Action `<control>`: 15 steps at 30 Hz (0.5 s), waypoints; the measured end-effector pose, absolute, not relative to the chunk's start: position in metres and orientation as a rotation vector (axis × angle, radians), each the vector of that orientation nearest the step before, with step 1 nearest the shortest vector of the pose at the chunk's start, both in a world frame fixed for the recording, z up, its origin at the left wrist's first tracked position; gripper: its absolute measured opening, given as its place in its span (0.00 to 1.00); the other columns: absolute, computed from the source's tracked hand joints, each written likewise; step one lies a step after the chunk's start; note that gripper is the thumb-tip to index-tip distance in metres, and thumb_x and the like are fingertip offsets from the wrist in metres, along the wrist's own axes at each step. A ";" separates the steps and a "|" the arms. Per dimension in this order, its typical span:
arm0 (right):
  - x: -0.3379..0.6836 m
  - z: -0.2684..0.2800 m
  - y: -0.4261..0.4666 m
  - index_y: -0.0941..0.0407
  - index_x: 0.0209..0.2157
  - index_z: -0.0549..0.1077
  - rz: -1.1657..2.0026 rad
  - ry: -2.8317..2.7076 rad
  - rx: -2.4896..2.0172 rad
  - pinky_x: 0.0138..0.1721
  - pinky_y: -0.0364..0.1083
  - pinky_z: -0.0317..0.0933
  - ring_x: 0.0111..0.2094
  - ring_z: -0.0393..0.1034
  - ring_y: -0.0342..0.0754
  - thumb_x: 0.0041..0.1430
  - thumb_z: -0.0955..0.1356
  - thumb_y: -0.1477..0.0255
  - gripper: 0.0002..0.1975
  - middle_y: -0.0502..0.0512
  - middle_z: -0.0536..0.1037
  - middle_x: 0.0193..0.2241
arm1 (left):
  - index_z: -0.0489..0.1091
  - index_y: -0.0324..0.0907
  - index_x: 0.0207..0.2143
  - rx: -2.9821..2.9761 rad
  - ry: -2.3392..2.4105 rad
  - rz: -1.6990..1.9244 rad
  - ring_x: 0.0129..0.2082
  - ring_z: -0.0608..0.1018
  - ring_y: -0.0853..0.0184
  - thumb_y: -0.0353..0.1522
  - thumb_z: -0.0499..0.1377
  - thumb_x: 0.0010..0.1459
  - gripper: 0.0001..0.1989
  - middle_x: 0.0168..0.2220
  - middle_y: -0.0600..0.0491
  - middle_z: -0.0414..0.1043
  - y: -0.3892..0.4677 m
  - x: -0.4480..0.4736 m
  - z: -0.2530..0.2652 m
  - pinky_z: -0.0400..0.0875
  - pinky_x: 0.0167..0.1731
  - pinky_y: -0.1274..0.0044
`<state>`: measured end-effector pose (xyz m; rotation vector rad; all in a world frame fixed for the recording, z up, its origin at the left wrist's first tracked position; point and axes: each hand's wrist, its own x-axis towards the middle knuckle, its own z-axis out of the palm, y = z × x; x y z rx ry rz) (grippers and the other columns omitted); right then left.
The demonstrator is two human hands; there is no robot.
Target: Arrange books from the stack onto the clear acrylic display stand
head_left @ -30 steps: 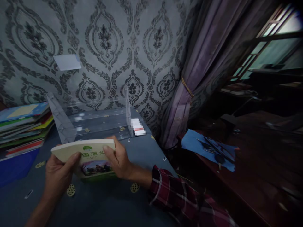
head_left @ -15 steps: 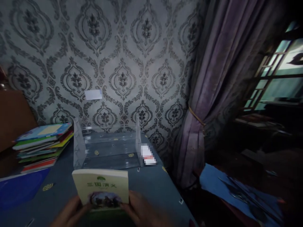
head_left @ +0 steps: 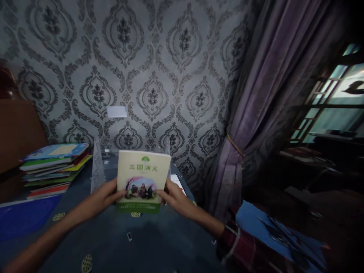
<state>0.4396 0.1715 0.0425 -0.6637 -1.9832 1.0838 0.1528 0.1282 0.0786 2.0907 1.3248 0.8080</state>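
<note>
A cream book (head_left: 143,181) with green Chinese lettering, a painted scene and a green lower band is held up, its cover facing me. My left hand (head_left: 111,192) grips its left edge, thumb on the cover. On the right edge my right hand (head_left: 174,194) holds it the same way; the fingers behind the book are hidden. Just beyond stands a clear plastic rack (head_left: 97,163), partly covered by the book. A phone (head_left: 178,183) with a lit screen lies to the right of the rack, partly behind my right hand.
At the left is a stack of books (head_left: 54,167), with a blue folder (head_left: 28,218) nearer me. The dark tablecloth (head_left: 113,246) has pineapple prints. A patterned wall rises behind. To the right hang a tied purple curtain (head_left: 236,151) and, lower, a blue cloth (head_left: 256,223) with dark tools.
Both hands have raised the book and carried it forward and right, so that it now blocks much of the rack. The view has shifted slightly.
</note>
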 end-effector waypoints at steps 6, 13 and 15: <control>0.454 0.133 0.232 0.54 0.46 0.68 0.932 -2.058 -0.570 0.26 0.47 0.73 0.31 0.73 0.48 0.58 0.73 0.52 0.24 0.55 0.77 0.38 | 0.72 0.40 0.49 2.302 1.202 0.899 0.35 0.78 0.60 0.50 0.58 0.58 0.26 0.40 0.48 0.79 0.189 0.162 0.156 0.75 0.31 0.74; 0.468 0.244 0.283 0.53 0.46 0.67 0.581 -2.062 -0.488 0.37 0.52 0.78 0.37 0.76 0.51 0.58 0.74 0.59 0.21 0.55 0.78 0.41 | 0.72 0.39 0.41 2.585 1.129 1.315 0.35 0.76 0.61 0.49 0.59 0.57 0.22 0.36 0.50 0.75 0.246 0.176 0.254 0.71 0.31 0.75; 0.470 0.253 0.290 0.52 0.47 0.67 0.540 -2.051 -0.493 0.41 0.54 0.77 0.41 0.76 0.52 0.59 0.73 0.60 0.19 0.55 0.78 0.43 | 0.72 0.40 0.37 2.673 1.161 1.388 0.36 0.76 0.61 0.46 0.58 0.58 0.18 0.33 0.52 0.75 0.256 0.178 0.261 0.71 0.36 0.74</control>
